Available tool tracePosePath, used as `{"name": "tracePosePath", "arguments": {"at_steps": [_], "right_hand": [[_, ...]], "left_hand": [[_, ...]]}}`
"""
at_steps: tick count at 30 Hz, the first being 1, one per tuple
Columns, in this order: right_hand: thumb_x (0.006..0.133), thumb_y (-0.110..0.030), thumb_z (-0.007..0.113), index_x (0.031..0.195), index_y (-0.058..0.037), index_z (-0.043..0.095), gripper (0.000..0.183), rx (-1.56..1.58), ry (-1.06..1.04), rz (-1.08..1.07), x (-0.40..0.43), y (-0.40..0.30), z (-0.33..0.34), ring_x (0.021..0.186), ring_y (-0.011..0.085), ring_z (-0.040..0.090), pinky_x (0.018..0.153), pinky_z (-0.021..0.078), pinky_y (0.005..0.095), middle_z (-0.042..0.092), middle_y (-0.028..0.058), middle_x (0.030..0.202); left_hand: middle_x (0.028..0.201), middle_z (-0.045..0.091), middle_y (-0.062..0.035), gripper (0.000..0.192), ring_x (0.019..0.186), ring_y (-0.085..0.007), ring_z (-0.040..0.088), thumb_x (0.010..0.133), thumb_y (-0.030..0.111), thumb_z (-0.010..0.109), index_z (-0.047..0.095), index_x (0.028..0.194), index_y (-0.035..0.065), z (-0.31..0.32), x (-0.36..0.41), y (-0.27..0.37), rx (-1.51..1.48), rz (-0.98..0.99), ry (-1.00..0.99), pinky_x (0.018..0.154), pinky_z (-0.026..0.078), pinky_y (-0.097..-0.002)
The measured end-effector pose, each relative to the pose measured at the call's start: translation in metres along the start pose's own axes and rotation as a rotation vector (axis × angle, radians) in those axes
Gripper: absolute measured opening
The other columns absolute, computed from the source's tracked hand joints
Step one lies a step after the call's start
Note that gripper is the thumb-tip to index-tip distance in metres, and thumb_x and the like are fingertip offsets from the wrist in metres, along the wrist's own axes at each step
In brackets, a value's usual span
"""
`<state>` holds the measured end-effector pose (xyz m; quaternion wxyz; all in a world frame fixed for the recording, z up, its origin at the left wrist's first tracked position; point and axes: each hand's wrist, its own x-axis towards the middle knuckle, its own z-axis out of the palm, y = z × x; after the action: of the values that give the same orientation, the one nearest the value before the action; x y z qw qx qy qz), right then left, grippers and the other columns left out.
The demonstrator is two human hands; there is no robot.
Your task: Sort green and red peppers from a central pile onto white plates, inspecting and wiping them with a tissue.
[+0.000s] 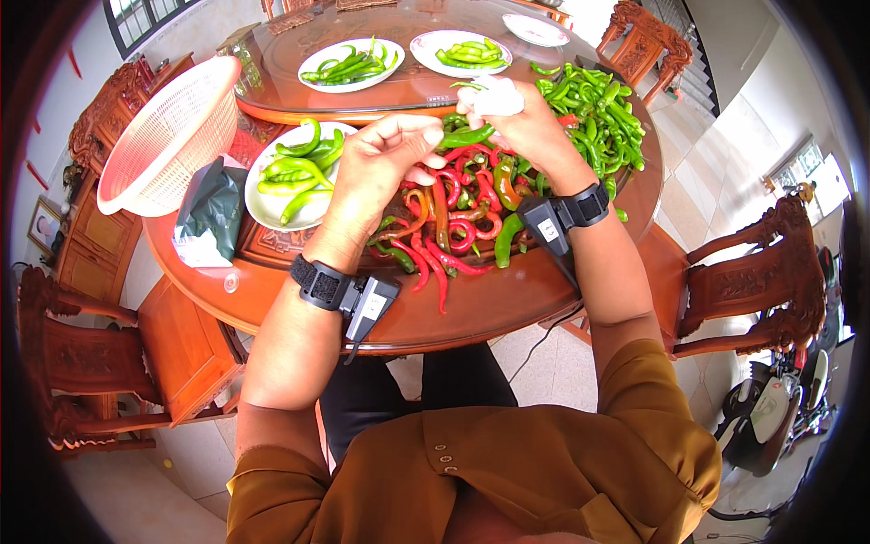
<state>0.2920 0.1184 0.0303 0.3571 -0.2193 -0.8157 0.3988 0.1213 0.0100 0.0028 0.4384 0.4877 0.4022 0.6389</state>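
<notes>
Over the pile, a green chili pepper (467, 137) spans the gap between my hands. The thumb and fingers of my left hand (391, 153) pinch its left end. My right hand (533, 129) is closed around a crumpled white tissue or cloth (499, 98), its fingers at the pepper's other end. A thin green tip (469, 86) pokes out beside the white wad. Beneath both hands lie red chili peppers (462, 234) mixed with orange and green ones. A large heap of green chili peppers (605, 122) spreads to the right of my right hand.
White plates of green peppers stand left (255, 204), back centre (312, 83) and back right (418, 47); another plate (537, 30) is farther off. A pink plastic basket (170, 136) leans beside a dark plastic bag (214, 207). Carved wooden chairs (754, 272) flank the round table (435, 326).
</notes>
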Motion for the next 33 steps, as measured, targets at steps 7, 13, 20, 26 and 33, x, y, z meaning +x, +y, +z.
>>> {"name": "tracePosePath", "arguments": {"at_steps": [7, 13, 20, 26, 33], "right_hand": [[0.085, -0.006, 0.055, 0.097, -0.0018, 0.064, 0.015, 0.174, 0.14, -0.111, 0.003, 0.015, 0.001, 0.063, 0.0064, 0.053, 0.054, 0.0415, 0.0205, 0.061, -0.0005, 0.077], [0.093, -0.025, 0.049, 0.096, -0.0015, 0.06, 0.026, 0.173, 0.096, -0.139, 0.001, 0.003, 0.005, 0.063, 0.0052, 0.052, 0.054, 0.0405, 0.0182, 0.06, 0.0004, 0.077], [0.094, -0.047, 0.043, 0.095, -0.0042, 0.061, 0.046, 0.244, 0.097, -0.057, -0.003, -0.014, 0.01, 0.052, 0.0028, 0.044, 0.044, 0.0325, 0.0191, 0.058, -0.0016, 0.072], [0.094, -0.037, 0.048, 0.096, -0.0032, 0.06, 0.037, 0.236, 0.099, -0.085, -0.003, -0.012, 0.015, 0.049, 0.0039, 0.043, 0.043, 0.0323, 0.0198, 0.056, -0.0017, 0.07], [0.093, -0.029, 0.052, 0.099, -0.0016, 0.06, 0.029, 0.152, -0.044, 0.042, -0.01, -0.019, 0.031, 0.057, 0.0047, 0.047, 0.049, 0.0385, 0.0223, 0.053, -0.0035, 0.068]], "left_hand": [[0.093, 0.066, -0.0157, 0.028, 0.072, -0.0141, 0.065, 0.09, 0.014, 0.057, 0.057, 0.113, -0.0013, -0.007, 0.0, 0.003, -0.208, -0.227, -0.198, 0.058, 0.054, -0.0219], [0.096, 0.066, -0.017, 0.027, 0.078, -0.0158, 0.066, 0.09, 0.011, 0.056, 0.057, 0.113, -0.0019, -0.013, 0.001, -0.001, -0.263, -0.196, -0.209, 0.063, 0.055, -0.0226], [0.1, 0.065, -0.018, 0.027, 0.084, -0.0181, 0.066, 0.09, 0.01, 0.054, 0.056, 0.115, -0.0019, -0.011, 0.0, -0.001, -0.368, -0.198, -0.201, 0.068, 0.056, -0.0239], [0.102, 0.064, -0.0175, 0.028, 0.088, -0.0191, 0.066, 0.089, 0.009, 0.055, 0.055, 0.116, -0.001, -0.01, 0.002, -0.004, -0.36, -0.192, -0.191, 0.069, 0.056, -0.0248], [0.102, 0.065, -0.0124, 0.025, 0.088, -0.0193, 0.066, 0.087, 0.007, 0.059, 0.058, 0.11, 0.0008, -0.008, 0.001, 0.0, -0.276, -0.091, -0.111, 0.069, 0.055, -0.0258]]}}
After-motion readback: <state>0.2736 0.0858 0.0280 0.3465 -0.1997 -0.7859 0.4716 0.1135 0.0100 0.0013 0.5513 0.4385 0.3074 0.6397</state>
